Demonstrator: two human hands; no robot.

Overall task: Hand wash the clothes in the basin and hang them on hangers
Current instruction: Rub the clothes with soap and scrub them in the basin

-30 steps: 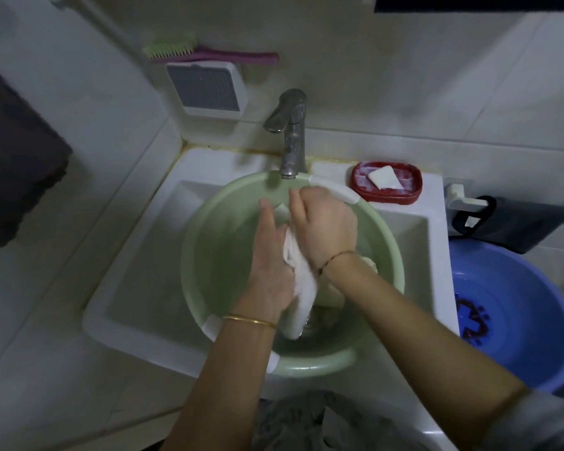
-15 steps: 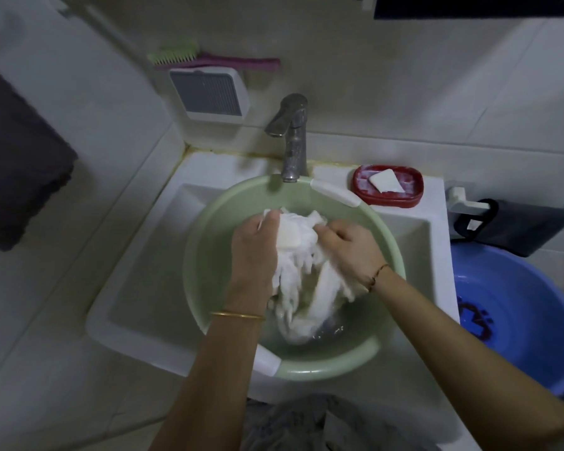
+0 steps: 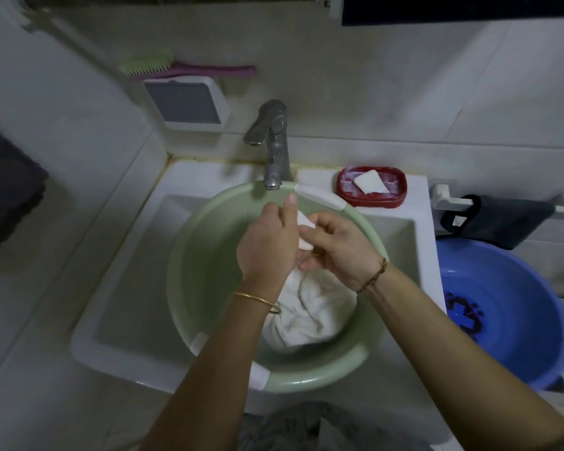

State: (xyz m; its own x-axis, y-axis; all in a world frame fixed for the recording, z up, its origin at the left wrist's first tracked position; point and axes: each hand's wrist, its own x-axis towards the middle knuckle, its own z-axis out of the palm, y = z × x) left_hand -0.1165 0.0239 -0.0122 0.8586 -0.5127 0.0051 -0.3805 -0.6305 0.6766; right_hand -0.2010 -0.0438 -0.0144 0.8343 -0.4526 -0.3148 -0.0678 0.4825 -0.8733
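Note:
A pale green basin [image 3: 205, 255] sits in the white sink [image 3: 127, 288] under the tap [image 3: 274, 148]. A wet white garment [image 3: 310, 307] lies bunched in the bottom of the basin. Both of my hands are raised above it, close together. Between them is a small white piece that looks like a soap bar [image 3: 305, 234]. My left hand [image 3: 267, 245] holds it from the left with one finger pointing up. My right hand [image 3: 342, 252] pinches it from the right with thumb and fingers. Neither hand touches the garment.
A red soap dish [image 3: 372, 187] with another white soap piece stands on the sink's back right corner. To the right is a blue basin [image 3: 502, 307] and above it a dark cloth on a rail [image 3: 502, 219]. A brush [image 3: 183, 70] lies on a wall fitting. A dark towel [image 3: 4, 193] hangs left.
Both hands have let go of the white garment, which dropped into the basin. They have lifted and now hold only the small white piece between them.

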